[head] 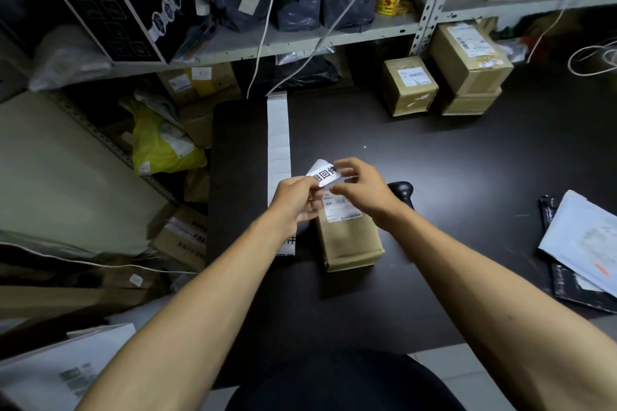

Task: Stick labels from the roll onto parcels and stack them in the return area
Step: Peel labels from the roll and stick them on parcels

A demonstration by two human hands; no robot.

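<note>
The room is dim, with the dark table [434,157] swallowing most of the light. Soft light from above falls on the forearms and the paper strip [277,143], which shows pale and slightly washed out. A shadow lies on the table below the brown box [347,240] at centre. The upper left of the frame is smeared with motion blur, and the bags there look soft. Wide-angle distortion bends the shelf [300,40] and leans its posts outward near the edges. The corners darken.
</note>
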